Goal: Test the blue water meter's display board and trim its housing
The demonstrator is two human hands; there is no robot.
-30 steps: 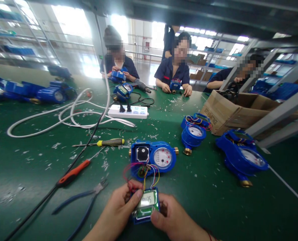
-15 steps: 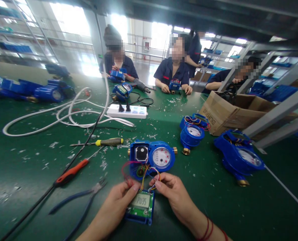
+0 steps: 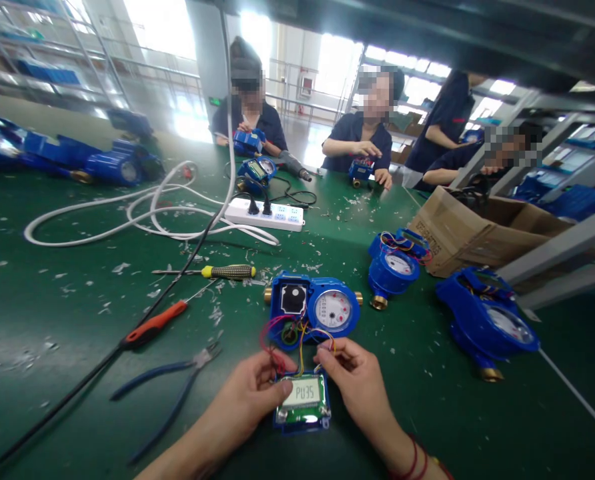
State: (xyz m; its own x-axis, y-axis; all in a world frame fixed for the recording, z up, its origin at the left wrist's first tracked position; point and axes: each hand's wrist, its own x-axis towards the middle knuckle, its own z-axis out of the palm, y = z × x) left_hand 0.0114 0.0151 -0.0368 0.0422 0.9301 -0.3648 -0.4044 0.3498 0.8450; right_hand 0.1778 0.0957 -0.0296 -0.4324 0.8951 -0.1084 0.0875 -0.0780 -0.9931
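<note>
A green circuit board with a lit display (image 3: 302, 399) in a blue frame lies near the table's front edge, joined by coloured wires (image 3: 297, 333) to an opened blue water meter (image 3: 313, 309). My left hand (image 3: 250, 400) grips the board's left side, thumb on its top left corner. My right hand (image 3: 358, 383) rests at the board's right side, its fingers pinched on the wires just above the board.
Blue-handled pliers (image 3: 165, 390), an orange screwdriver (image 3: 162, 321) and a yellow-black screwdriver (image 3: 217, 271) lie to the left. Two more blue meters (image 3: 395, 267) (image 3: 487, 320), a cardboard box (image 3: 477, 230), a power strip (image 3: 270, 215) and white cable (image 3: 127, 220) surround. Several people sit opposite.
My right hand left the board's lower right corner and moved up to the wires. The board now lies flatter, and the view shifted slightly.
</note>
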